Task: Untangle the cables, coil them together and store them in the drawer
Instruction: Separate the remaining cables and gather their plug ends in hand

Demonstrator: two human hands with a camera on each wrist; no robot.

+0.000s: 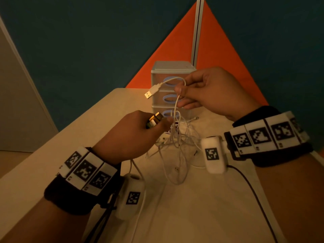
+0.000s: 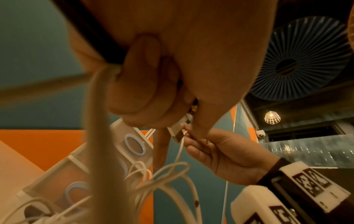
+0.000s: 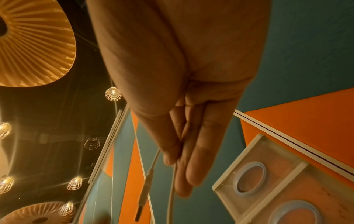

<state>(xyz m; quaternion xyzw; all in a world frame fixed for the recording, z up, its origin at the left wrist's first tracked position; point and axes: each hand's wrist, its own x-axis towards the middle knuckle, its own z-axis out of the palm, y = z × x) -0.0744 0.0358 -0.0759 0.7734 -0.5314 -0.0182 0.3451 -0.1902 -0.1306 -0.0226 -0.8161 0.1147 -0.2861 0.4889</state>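
A tangle of thin white cables lies on the beige table and hangs up into both hands. My left hand grips a small gold and black piece at the top of the tangle; its gold edge shows between the curled fingers. Higher up, my right hand pinches one white cable between thumb and fingers. That cable's USB plug sticks out to the left, also visible as the plug below the fingers. The loops dangle under both hands.
A small translucent drawer unit with three shut drawers and blue ring handles stands at the table's far edge, just behind the hands. Teal and orange wall panels rise behind it. A black wire runs from my right wrist camera.
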